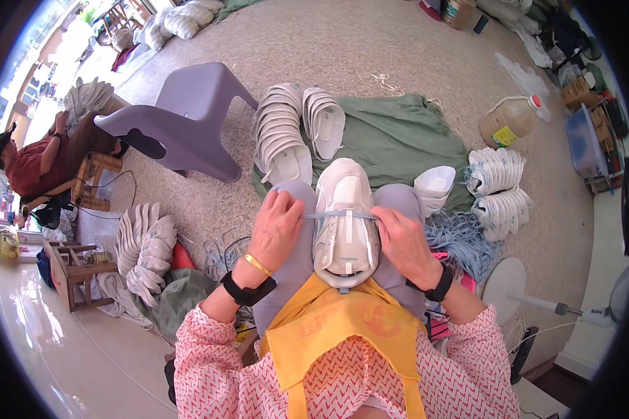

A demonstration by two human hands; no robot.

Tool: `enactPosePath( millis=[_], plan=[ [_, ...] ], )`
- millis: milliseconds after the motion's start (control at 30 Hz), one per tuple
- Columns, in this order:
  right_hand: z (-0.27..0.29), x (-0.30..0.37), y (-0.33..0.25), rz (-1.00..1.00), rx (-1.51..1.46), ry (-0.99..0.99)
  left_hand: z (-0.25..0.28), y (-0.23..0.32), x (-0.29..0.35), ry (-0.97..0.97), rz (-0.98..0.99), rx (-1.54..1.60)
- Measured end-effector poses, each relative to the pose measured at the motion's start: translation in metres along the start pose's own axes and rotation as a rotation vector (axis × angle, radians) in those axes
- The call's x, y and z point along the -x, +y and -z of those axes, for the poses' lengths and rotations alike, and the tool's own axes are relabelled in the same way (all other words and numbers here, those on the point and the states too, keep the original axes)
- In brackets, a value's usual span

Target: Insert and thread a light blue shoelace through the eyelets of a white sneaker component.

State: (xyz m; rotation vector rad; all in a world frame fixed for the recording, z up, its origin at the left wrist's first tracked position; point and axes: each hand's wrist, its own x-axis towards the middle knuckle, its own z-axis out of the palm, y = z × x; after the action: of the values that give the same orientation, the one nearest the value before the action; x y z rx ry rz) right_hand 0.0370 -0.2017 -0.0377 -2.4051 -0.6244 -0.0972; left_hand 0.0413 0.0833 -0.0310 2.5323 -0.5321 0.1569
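A white shoe upper (344, 241) lies on my lap between my knees, its toe pointing away from me. Across its lacing area runs a thin blue-grey shoelace (338, 212), stretched sideways. My left hand (277, 227) pinches the lace on the left of the upper, with the fingertips closed. On the other side my right hand (404, 241) is closed on the lace too. Below the upper, a yellow apron (328, 311) covers my lap. Past my right knee a stack of white uppers (434, 188) rests beside a heap of blue-grey laces (461, 236).
Stacked white uppers (278, 133) stand on a green cloth (398, 126) ahead. A purple-grey plastic chair (196, 112) is at front left. Laced uppers (497, 195) and a large jug (507, 126) sit to the right. Another person (42, 160) sits at far left.
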Motion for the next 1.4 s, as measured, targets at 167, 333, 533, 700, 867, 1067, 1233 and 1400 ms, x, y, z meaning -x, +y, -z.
enactPosePath(
  millis=[167,333,533,700,867,1067,1233,1400],
  plan=[
    [0.007,-0.001,-0.001,-0.088,-0.165,0.01,-0.007,-0.007,-0.002,-0.015,-0.073,-0.098],
    [0.047,0.007,0.001,-0.413,-0.362,-0.196,0.012,-0.019,0.004,0.011,0.113,-0.012],
    [0.084,0.049,0.085,-0.242,-0.1,-0.022,0.054,-0.083,0.021,0.092,0.13,-0.182],
    [0.111,0.089,0.146,-0.526,-0.121,0.015,0.104,-0.164,0.057,0.268,0.321,-0.28],
    [0.137,0.139,0.22,-0.608,-0.094,0.111,0.172,-0.283,0.12,0.411,0.502,-0.376],
    [0.165,0.163,0.304,-0.666,-0.087,0.187,0.34,-0.373,0.232,0.769,0.855,-0.244],
    [0.234,0.19,0.332,-0.764,-0.023,0.215,0.395,-0.388,0.267,0.883,1.062,-0.121],
    [0.295,0.255,0.331,-0.9,0.034,0.372,0.46,-0.383,0.237,1.043,1.125,0.003]
  ],
)
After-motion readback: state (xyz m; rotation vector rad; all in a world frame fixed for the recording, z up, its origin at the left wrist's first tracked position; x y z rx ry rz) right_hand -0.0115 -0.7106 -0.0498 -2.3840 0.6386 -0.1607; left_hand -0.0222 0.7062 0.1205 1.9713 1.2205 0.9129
